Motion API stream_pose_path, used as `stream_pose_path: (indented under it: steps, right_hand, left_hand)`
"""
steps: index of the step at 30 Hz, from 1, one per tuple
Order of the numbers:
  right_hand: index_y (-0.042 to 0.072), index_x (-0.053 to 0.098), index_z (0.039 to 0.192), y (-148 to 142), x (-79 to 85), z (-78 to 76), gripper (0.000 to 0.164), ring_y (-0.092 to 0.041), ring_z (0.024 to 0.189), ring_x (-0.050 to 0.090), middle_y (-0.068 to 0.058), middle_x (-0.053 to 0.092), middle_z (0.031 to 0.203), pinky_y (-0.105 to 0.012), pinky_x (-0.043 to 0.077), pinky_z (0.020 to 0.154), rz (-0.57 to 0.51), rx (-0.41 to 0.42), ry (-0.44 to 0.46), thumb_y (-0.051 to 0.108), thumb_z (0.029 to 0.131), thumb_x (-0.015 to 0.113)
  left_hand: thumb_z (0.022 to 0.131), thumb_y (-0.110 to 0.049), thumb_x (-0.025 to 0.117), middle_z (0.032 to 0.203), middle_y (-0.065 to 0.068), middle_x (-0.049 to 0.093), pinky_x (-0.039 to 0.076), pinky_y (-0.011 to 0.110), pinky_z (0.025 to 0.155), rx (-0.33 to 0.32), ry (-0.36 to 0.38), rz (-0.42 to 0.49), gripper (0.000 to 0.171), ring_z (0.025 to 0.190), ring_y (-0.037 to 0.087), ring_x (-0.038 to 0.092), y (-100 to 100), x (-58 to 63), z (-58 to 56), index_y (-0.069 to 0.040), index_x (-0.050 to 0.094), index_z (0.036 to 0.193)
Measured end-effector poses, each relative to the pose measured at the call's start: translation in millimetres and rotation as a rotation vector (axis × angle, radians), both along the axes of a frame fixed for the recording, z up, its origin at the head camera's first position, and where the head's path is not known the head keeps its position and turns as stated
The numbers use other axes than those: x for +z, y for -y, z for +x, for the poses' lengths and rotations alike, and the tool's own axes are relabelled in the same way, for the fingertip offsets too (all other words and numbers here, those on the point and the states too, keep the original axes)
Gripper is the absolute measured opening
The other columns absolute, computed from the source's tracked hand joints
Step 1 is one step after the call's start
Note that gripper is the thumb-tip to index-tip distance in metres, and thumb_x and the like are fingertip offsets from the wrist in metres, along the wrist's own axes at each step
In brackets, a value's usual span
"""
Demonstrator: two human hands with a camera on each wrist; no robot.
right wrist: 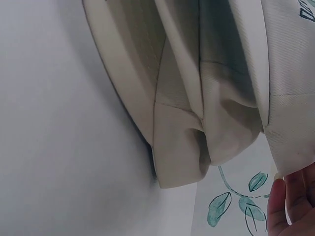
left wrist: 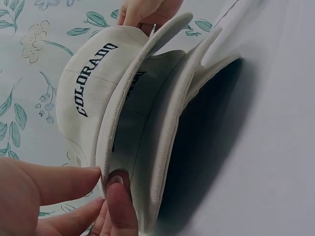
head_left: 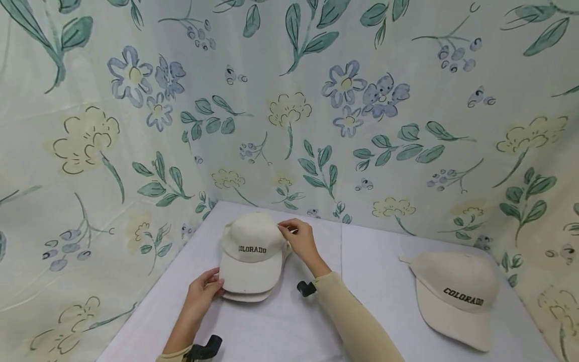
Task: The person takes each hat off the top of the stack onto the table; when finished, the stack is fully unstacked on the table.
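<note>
A cream baseball cap (head_left: 253, 234) with dark "COLORADO" lettering sits uppermost on a stack of similar caps, its brim facing me. Below it the brims of the lower caps (left wrist: 170, 128) show in the left wrist view, with a gap under the top brim. My left hand (head_left: 201, 294) pinches the left edge of the top brim between thumb and fingers. At the cap's right rear, my right hand (head_left: 302, 244) pinches the lower edge of its crown, fingertips (right wrist: 278, 189) right at the fabric in the right wrist view.
Another cream "COLORADO" cap (head_left: 457, 281) lies apart on the right of the white-covered table (head_left: 375, 301). A floral curtain (head_left: 289, 125) rises along the back and sides. Black wrist mounts (head_left: 205, 348) stick out near both sleeves.
</note>
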State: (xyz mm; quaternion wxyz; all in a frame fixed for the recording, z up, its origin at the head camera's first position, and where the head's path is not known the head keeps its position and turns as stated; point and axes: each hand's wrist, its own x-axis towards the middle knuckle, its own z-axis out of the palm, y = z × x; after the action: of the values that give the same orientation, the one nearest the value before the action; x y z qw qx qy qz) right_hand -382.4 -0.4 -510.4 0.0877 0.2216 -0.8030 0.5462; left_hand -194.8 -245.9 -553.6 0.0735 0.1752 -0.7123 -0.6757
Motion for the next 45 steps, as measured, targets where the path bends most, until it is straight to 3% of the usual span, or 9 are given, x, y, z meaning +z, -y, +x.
stream_pose_path:
  steps: [10,23,38,45]
  right_hand:
    - [0.015,0.079,0.103,-4.7,7.2,1.7,0.010,-0.016,0.085,0.066,0.003,0.074,0.099,-0.030,0.055,0.074,-0.050,-0.059,-0.073,0.020,0.096,0.074]
    - [0.014,0.079,0.105,-20.5,26.2,1.5,0.012,-0.017,0.084,0.067,0.001,0.074,0.098,-0.032,0.056,0.073,-0.097,-0.082,-0.157,0.021,0.097,0.073]
    - [0.012,0.079,0.104,-59.6,41.9,-4.5,0.012,-0.018,0.085,0.067,-0.002,0.074,0.099,-0.034,0.055,0.076,-0.124,-0.151,-0.206,0.020,0.096,0.074]
    - [0.011,0.079,0.104,-80.0,49.5,-4.1,0.012,-0.018,0.088,0.067,-0.003,0.074,0.098,-0.030,0.055,0.076,-0.117,-0.177,-0.218,0.018,0.096,0.074]
  left_hand:
    - [0.100,0.001,0.060,0.122,0.020,0.054,0.055,0.020,0.080,-0.001,-0.045,0.016,0.046,0.094,0.009,0.060,-7.1,10.6,-3.3,0.006,0.049,0.144]
    - [0.100,0.000,0.061,0.120,0.020,0.055,0.055,0.021,0.082,-0.040,-0.090,0.019,0.046,0.091,0.008,0.063,-17.9,26.6,-11.8,0.005,0.050,0.144]
    - [0.097,0.005,0.063,0.121,0.020,0.055,0.056,0.023,0.084,-0.131,-0.162,0.053,0.050,0.095,0.011,0.063,-50.8,44.1,-18.2,0.004,0.049,0.145]
    - [0.095,0.006,0.065,0.117,0.021,0.056,0.056,0.023,0.082,-0.177,-0.204,0.070,0.050,0.092,0.012,0.064,-68.9,44.1,-26.1,0.007,0.050,0.143]
